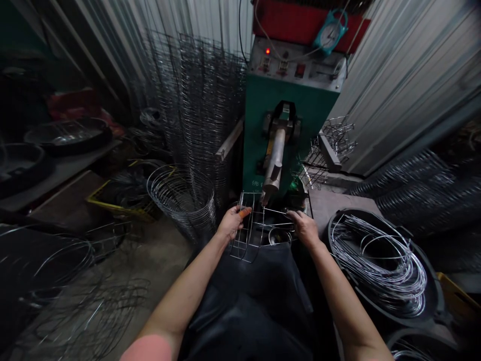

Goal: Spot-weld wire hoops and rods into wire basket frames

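A small wire frame [247, 244] of thin metal rods is held at the tip of the welding machine's electrode [273, 173]. On its left side my left hand [232, 222] is closed around the wires, with something orange on one finger. My right hand [303, 226] pinches the right end of a thin metal rod [276, 211] that runs to the electrode tip. Whether the rod is joined to the frame I cannot tell. The green welding machine [259, 135] stands straight ahead, a red light lit on its panel.
A black tub [432, 281] of wire rings [379, 265] stands at the right. Tall stacks of wire mesh [203, 100] rise behind on the left, beside nested wire hoops [180, 200]. A yellow crate [116, 203] and loose wire [97, 311] lie on the floor at left.
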Motion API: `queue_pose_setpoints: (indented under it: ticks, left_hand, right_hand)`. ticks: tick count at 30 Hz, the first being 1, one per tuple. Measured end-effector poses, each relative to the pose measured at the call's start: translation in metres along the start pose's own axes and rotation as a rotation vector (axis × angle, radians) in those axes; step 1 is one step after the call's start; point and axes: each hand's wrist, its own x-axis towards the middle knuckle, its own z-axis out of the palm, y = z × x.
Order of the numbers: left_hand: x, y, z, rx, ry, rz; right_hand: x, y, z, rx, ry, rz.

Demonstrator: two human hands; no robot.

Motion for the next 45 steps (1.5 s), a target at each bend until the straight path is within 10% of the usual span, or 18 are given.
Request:
queue_pose_setpoints:
  ticks: [45]
  left_hand:
    - [0.0086,0.0085,-0.0032,0.061,-0.008,-0.038]
  right_hand:
    - [0.0037,-0.0003,-0.0006,-0.064,-0.029,0.0]
